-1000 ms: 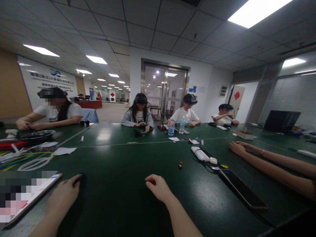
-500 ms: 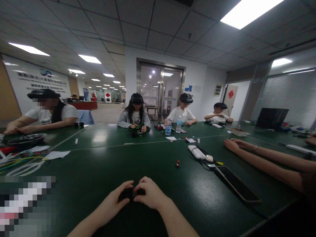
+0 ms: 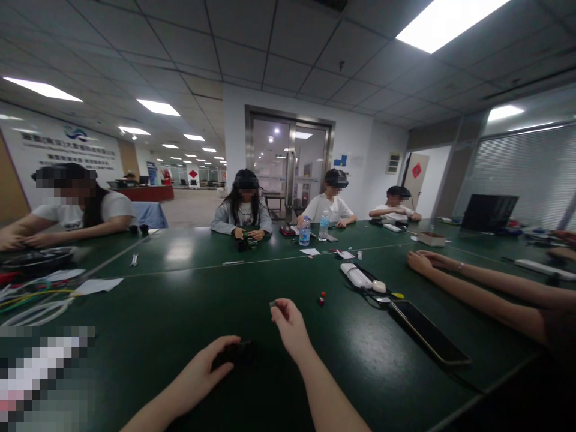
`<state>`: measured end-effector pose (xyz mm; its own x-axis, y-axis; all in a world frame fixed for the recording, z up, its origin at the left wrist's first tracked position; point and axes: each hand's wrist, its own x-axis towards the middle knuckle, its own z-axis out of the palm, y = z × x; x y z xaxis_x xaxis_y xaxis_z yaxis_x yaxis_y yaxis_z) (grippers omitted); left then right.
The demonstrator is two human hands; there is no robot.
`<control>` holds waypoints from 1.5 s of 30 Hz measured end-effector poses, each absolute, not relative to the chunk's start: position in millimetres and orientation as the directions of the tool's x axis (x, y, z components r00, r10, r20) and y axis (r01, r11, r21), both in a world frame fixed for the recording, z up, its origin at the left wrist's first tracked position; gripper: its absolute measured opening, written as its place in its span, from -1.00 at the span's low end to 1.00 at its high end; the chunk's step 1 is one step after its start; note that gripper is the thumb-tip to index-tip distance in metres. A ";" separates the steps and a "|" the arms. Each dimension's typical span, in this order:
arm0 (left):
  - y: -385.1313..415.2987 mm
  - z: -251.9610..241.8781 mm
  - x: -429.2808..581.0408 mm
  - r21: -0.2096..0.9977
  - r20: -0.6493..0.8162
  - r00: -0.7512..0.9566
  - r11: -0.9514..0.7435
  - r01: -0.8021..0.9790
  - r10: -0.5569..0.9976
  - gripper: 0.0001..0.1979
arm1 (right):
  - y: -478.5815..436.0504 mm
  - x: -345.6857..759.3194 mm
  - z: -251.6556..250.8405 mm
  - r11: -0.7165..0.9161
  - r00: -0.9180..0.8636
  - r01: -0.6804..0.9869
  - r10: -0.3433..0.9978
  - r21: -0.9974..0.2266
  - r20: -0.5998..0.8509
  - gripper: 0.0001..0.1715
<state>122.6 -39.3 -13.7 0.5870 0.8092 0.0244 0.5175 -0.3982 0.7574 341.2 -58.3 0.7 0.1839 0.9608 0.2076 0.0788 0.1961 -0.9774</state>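
Dark green surface (image 3: 180,318) runs beneath both hands, so dark that it nearly swallows the outline of the dark object (image 3: 245,349) in the left hand (image 3: 206,367). That grip is closed around the object, thumb on the near side and fingers on the far side; they cover part of it, and its exact shape and underside cannot be made out. Apart from it and farther forward, the right hand (image 3: 290,331) pinches a small greyish piece (image 3: 273,305) between thumb and fingertips. Only its tip shows, too little to tell what it is.

Right of that hand lies a small red-and-dark item (image 3: 321,298), its details too tiny to read. Beyond it are a white block (image 3: 355,275) with tangled dark cord and a black-screened phone (image 3: 427,333). Blocky blurring hides most of a pale thing (image 3: 45,366) at lower left, cut off by the edge. A co-worker's forearms (image 3: 486,294) reach in from the right, the body lost in shadow.
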 end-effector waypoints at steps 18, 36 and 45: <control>-39.1 -16.7 121.3 0.739 0.070 0.622 -0.459 0.492 0.780 -0.62 | -37.4 359.2 -26.2 0.098 0.525 -0.047 0.849 -0.994 0.058 -0.56; -35.3 -20.8 119.9 0.753 0.050 0.593 -0.420 0.506 0.804 -0.58 | -31.6 368.7 -36.2 0.077 0.546 -0.359 0.825 -0.930 -0.143 -0.58; -46.7 -1.5 122.1 0.773 0.074 0.613 -0.433 0.464 0.787 -0.61 | -31.5 369.2 -35.9 0.037 0.465 -0.408 0.868 -0.912 -0.173 -0.65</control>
<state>122.1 -46.7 -1.5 0.6125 0.7870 0.0737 0.4639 -0.4334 0.7726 369.2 -31.5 -35.9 0.4647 0.8684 -0.1727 -0.4077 0.0368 -0.9124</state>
